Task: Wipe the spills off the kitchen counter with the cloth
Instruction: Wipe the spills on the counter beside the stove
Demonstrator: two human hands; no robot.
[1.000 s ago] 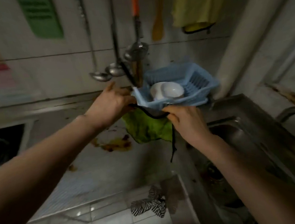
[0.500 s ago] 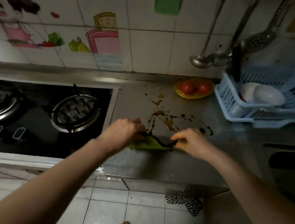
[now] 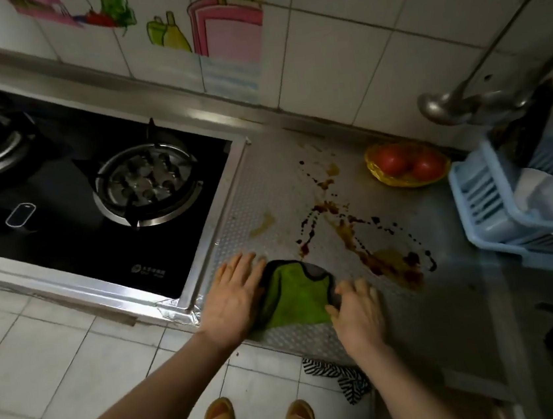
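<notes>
A green cloth (image 3: 295, 293) with a dark hem lies flat near the front edge of the steel counter (image 3: 297, 158). My left hand (image 3: 235, 298) presses its left edge with straight, spread fingers. My right hand (image 3: 357, 310) rests on the cloth's right corner with its fingers bent down onto the hem. Dark brown and yellowish spills (image 3: 350, 232) spread over the counter just beyond and to the right of the cloth, apart from it.
A black gas hob (image 3: 69, 184) lies to the left. A yellow basket of tomatoes (image 3: 406, 163) stands at the back, a blue dish rack (image 3: 510, 217) with white bowls at the right. Ladles (image 3: 446, 109) hang above. The sink edge is at far right.
The cloth went from held up in front of the dish rack to laid flat on the counter. Both hands came down onto it, and my view swung left toward the hob.
</notes>
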